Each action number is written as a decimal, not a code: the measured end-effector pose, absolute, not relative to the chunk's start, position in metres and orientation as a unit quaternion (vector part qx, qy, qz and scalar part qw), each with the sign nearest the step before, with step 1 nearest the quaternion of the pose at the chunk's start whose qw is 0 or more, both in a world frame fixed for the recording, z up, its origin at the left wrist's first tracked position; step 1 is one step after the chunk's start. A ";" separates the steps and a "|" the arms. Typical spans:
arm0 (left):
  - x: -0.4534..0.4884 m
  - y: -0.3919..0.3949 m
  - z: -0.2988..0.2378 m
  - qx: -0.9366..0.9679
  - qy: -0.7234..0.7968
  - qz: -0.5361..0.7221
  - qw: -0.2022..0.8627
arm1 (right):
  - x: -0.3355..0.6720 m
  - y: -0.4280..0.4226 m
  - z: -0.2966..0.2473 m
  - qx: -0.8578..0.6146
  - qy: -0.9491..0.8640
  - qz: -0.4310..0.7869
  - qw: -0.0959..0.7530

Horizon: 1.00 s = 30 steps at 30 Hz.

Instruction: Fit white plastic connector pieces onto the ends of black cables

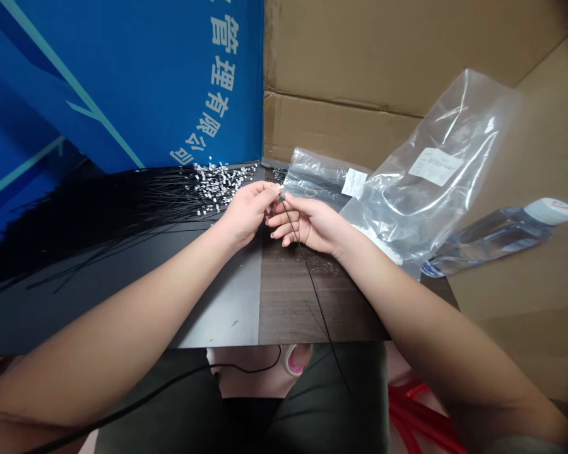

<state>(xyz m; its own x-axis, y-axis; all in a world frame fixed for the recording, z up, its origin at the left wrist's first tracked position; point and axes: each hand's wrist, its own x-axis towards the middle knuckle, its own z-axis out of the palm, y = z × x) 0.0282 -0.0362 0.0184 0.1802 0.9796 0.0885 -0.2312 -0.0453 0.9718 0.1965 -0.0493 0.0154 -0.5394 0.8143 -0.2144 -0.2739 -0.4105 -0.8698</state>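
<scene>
**Both hands close on a thin black cable (312, 284) near its tip**

The cable is fine, matte and flexible, ending in a tiny white connector (281, 193). From there it drops toward 5 o'clock, past the table edge and over the lap. The left hand (246, 211) has its fingertips (268, 192) closed on the end, while the right hand (310, 224) pinches just beside it with thumb and forefinger, its other fingers loosely curled. Those fingertips hide most of the connector, so its exact shape is hard to make out.

At 10 o'clock on the dark tabletop (307, 309) lies a fanned bundle of black cables (137, 205), tipped with white connectors (218, 181). Around 1 o'clock are a labelled plastic bag (319, 180) of black cable and a larger clear bag (435, 164). A water bottle (497, 236) lies at 3 o'clock — beyond, a cardboard box (341, 69) and a blue banner (123, 82).
</scene>
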 end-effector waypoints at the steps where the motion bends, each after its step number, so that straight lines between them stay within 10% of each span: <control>1: 0.028 -0.036 0.019 0.499 0.373 0.520 0.584 | 0.197 -0.049 0.015 -0.321 -0.406 0.782 0.346; 30: 0.026 -0.031 0.015 0.498 0.397 0.535 0.555 | 0.193 -0.050 0.007 -0.351 -0.485 0.656 0.460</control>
